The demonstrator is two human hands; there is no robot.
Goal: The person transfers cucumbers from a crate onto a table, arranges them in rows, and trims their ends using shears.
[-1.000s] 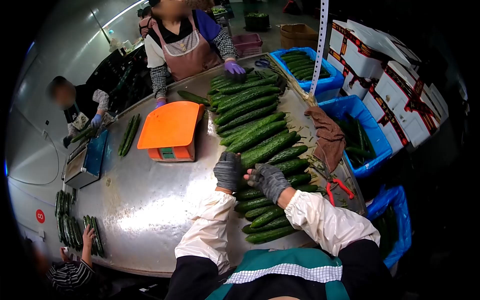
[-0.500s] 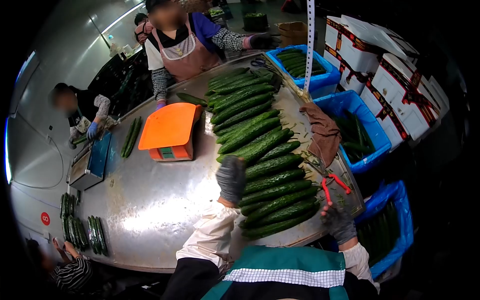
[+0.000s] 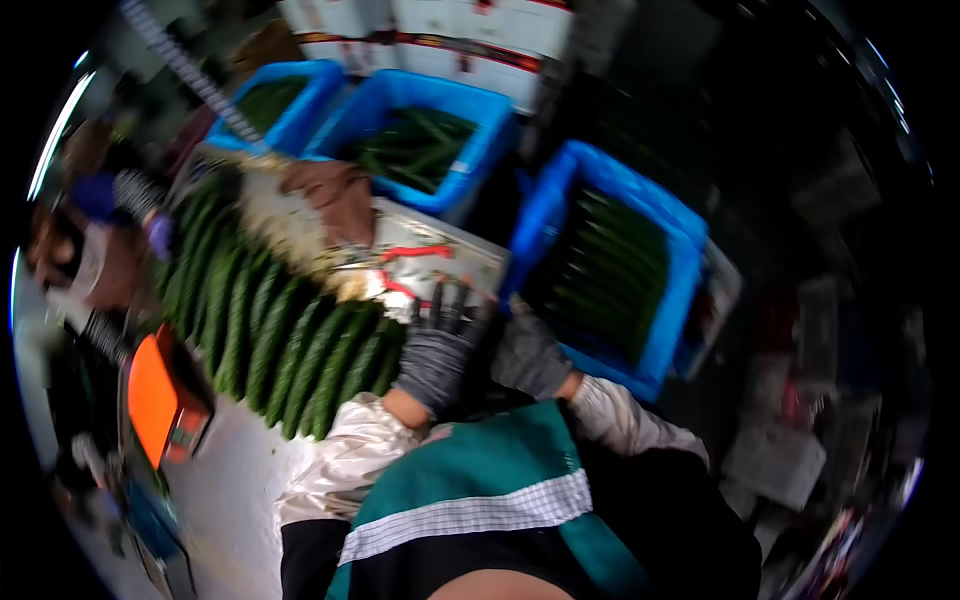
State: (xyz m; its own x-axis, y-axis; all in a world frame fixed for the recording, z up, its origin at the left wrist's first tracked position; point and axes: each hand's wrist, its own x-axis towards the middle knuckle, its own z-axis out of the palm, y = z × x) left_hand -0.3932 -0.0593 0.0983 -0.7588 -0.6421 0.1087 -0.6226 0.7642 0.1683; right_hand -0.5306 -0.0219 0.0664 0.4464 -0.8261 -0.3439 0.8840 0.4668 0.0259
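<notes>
In what looks like a reach at the corner of the table (image 3: 235, 465), the left hand (image 3: 438, 350) spreads its fingers just beside the rowed cucumbers (image 3: 285, 335), the right hand (image 3: 532, 352), grip too blurred to tell, is by the crate (image 3: 690, 235), and grasping anything calls for closing fingers.

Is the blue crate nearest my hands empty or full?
Not empty: green cucumbers lie side by side inside the blue crate. I cannot tell whether it's full; the depth is hidden.

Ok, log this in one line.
left hand: open, near red-handled tool | right hand: beside nearest blue-lined crate | cucumbers: rowed on table
</notes>
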